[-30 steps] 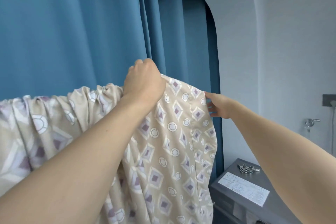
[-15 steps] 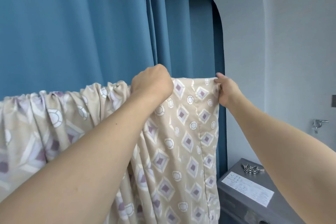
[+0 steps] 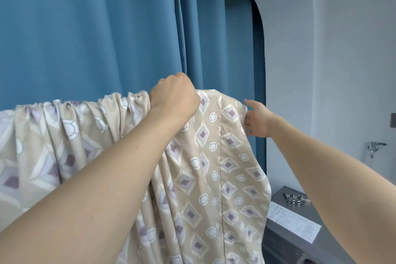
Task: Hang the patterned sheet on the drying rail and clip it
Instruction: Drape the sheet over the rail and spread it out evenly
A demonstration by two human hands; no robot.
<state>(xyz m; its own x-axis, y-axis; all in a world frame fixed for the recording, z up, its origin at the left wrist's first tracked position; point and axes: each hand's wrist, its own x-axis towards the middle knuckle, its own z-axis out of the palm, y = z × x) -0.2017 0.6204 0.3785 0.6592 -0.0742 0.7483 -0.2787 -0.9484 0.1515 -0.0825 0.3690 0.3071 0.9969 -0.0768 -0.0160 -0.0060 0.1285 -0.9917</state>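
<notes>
The beige patterned sheet (image 3: 214, 156), printed with diamonds and circles, hangs over the drying rail, which it hides completely. Its top edge is bunched in folds on the left and lies flatter on the right. My left hand (image 3: 174, 95) grips the top edge in a fist near the middle. At the sheet's right edge my right hand (image 3: 257, 121) holds the fabric, fingers tucked behind it and thumb on its top corner. A small cluster of metal clips (image 3: 295, 198) lies on the grey machine at the lower right.
A blue curtain (image 3: 96, 34) hangs close behind the sheet. The grey machine (image 3: 280, 240) with a white label (image 3: 293, 221) stands below my right arm. A pale wall with a metal tap (image 3: 375, 148) lies to the right.
My right hand dropped from the sheet's top right corner to lower on its right edge, and that corner now slopes down. My left hand kept its grip on the top edge.
</notes>
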